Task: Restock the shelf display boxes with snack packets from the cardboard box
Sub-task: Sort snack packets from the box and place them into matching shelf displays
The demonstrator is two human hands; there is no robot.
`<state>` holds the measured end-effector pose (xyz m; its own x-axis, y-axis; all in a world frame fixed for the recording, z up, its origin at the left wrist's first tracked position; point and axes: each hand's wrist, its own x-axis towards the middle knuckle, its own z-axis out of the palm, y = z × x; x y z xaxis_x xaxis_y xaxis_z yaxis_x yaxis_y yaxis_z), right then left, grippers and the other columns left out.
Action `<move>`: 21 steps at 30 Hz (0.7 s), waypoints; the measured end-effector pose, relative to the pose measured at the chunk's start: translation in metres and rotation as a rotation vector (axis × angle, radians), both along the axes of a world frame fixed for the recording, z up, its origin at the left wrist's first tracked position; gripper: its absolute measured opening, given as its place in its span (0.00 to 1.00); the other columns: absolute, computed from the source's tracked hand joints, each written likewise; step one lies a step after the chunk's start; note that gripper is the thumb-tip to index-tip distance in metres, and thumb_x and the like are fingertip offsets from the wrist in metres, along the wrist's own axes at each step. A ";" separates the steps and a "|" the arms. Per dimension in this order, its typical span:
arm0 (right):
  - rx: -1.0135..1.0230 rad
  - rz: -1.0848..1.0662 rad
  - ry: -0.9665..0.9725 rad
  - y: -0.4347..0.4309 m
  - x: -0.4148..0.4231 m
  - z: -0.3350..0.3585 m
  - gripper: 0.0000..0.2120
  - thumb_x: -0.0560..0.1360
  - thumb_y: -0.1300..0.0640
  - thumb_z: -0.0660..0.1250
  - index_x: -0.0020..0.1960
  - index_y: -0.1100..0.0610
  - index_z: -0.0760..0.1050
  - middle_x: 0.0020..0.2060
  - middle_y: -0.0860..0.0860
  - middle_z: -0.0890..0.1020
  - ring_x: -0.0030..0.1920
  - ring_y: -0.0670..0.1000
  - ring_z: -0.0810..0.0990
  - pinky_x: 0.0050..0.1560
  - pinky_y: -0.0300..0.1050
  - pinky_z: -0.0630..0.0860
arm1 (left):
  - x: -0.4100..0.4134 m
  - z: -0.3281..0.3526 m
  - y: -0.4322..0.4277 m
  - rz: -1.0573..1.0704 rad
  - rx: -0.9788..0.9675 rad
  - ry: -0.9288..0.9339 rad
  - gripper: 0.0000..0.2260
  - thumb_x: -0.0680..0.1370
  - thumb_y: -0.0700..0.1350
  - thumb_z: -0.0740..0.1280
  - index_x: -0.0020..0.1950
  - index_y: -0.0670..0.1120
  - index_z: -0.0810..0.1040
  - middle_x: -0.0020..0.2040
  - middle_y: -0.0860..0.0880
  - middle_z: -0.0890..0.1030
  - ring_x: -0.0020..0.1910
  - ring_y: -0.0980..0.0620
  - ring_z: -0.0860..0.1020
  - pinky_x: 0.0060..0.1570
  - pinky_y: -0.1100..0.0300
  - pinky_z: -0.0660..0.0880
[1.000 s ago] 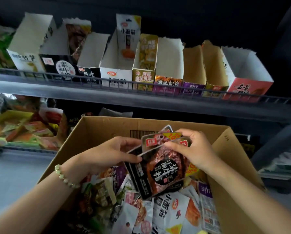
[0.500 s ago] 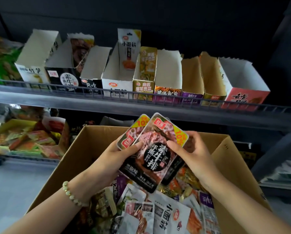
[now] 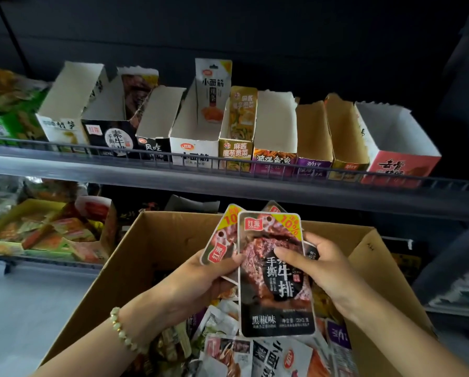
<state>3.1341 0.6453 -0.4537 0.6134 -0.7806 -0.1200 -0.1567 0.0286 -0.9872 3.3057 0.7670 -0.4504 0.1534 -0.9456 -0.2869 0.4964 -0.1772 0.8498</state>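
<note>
My left hand (image 3: 200, 281) and right hand (image 3: 328, 270) both grasp fanned dark glossy snack packets (image 3: 276, 308) above the open brown cardboard box (image 3: 162, 240).

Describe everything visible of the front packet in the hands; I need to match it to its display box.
The front packet is a glossy dark pouch with a red brand tag top left, a yellow 10% corner, a hang hole, a meat photo and white characters. It is upright, facing the camera, above the cardboard box. The right hand pinches its right edge, thumb across the front; the left hand grips a second packet fanned behind it.
</note>
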 end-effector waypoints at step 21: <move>-0.007 0.041 -0.013 -0.001 0.006 -0.009 0.23 0.67 0.46 0.72 0.59 0.52 0.71 0.49 0.53 0.85 0.49 0.54 0.85 0.52 0.52 0.80 | 0.002 -0.002 -0.002 0.215 -0.106 -0.343 0.15 0.80 0.50 0.58 0.58 0.43 0.77 0.49 0.43 0.85 0.47 0.45 0.85 0.40 0.60 0.81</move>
<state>3.1402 0.6444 -0.4629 0.6465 -0.7555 -0.1066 -0.1445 0.0160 -0.9894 3.3079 0.7654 -0.4522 0.4203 -0.9032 -0.0872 0.1972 -0.0029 0.9804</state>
